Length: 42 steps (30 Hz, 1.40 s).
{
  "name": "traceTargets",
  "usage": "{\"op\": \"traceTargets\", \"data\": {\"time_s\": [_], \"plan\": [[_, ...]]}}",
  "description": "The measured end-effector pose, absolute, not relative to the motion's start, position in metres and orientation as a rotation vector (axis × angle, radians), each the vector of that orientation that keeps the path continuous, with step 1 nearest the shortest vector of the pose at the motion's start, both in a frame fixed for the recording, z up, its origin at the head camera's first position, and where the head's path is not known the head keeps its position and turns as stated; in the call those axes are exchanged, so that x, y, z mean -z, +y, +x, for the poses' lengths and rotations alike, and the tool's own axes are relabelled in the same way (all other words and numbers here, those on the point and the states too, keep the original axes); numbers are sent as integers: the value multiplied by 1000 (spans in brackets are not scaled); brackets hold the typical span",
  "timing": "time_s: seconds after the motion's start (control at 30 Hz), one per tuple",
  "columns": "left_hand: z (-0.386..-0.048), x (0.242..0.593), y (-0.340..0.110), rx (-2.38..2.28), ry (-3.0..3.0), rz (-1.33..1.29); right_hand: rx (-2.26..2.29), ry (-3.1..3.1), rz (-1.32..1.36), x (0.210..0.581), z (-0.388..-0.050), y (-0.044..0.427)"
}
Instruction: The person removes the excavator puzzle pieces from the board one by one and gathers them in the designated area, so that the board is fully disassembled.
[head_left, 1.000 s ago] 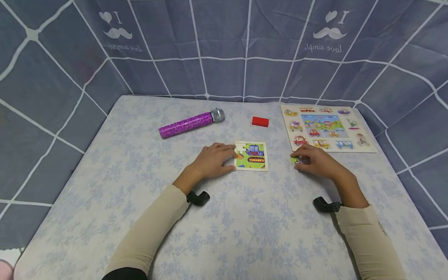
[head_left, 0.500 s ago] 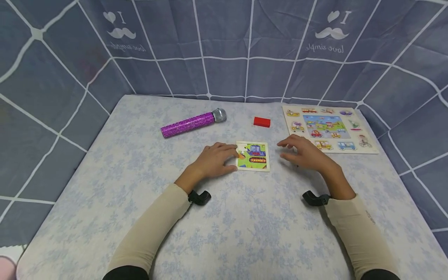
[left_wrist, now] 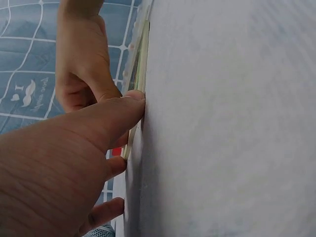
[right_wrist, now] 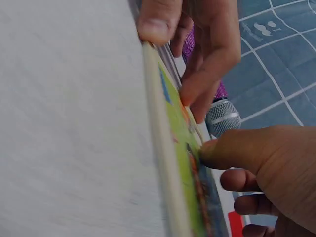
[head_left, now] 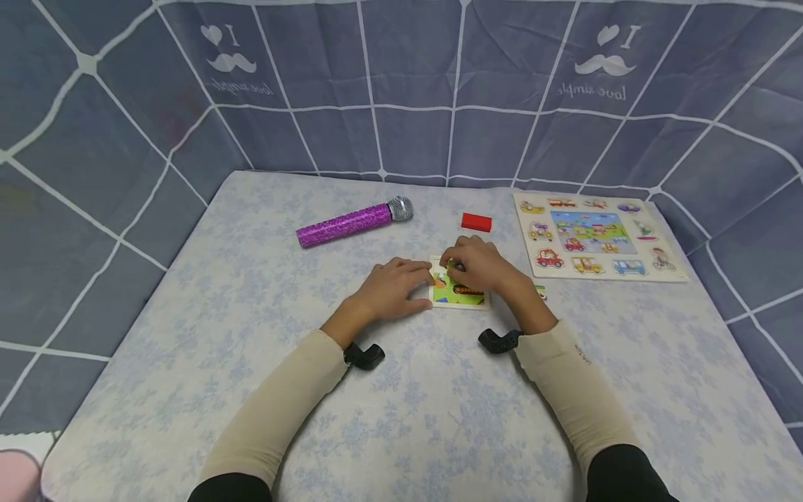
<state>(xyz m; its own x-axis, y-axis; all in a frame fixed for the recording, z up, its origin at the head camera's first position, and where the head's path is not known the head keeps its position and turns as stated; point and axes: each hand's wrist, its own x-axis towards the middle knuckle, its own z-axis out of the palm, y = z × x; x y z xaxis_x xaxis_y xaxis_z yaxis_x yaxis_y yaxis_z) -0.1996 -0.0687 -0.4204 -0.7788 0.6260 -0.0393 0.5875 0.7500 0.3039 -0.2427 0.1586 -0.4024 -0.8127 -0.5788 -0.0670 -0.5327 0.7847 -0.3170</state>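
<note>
A small square picture puzzle [head_left: 461, 296] in a pale wooden frame lies mid-table, printed with an orange-tracked vehicle on green. My left hand [head_left: 392, 289] holds its left edge, thumb at the near corner and a finger at the far one. Over the puzzle's upper part is my right hand [head_left: 477, 263], fingers bent. In the right wrist view, that hand's thumb [right_wrist: 215, 150] touches the puzzle's face; whether its fingers pinch a piece is hidden. A small green puzzle piece [head_left: 541, 293] lies on the table beside my right wrist, partly covered.
A purple glitter microphone [head_left: 354, 222] lies at the back left. Behind the puzzle is a red block [head_left: 477, 222]. A larger vehicle puzzle board [head_left: 599, 240] occupies the back right. Blue-grey checked cloth [head_left: 408, 77] hangs around the table's back and sides.
My right hand has left the small green piece and moved left onto the puzzle. My left hand stays at the puzzle's left edge. The head view has shifted slightly.
</note>
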Motion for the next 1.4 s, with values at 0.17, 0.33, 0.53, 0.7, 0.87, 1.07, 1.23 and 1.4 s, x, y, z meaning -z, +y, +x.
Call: {"op": "traceTargets", "data": {"time_s": [0.17,0.33,0.53,0.7,0.87,1.07,1.23,1.4], "plan": [[-199,420,-67,-406,2807,963,451,2844,-899,407,-238,157],[-198,421,-67,-400,2798,968,478,2847,-876,408,-234,156],[-197,422,-67,-405,2796,969,557,2798,-892,405,-233,159],[-198,422,-67,-401,2797,962,602,2728,-949,400,-236,165],[-199,422,-67,-402,2794,952,653,2676,-1006,397,-239,170],[-198,421,-67,-399,2795,949,689,2672,-957,397,-244,175],[-198,420,-67,-420,2800,941,734,2668,-856,393,-244,180],[-198,421,-66,-418,2794,957,752,2652,-853,395,-244,184]]}}
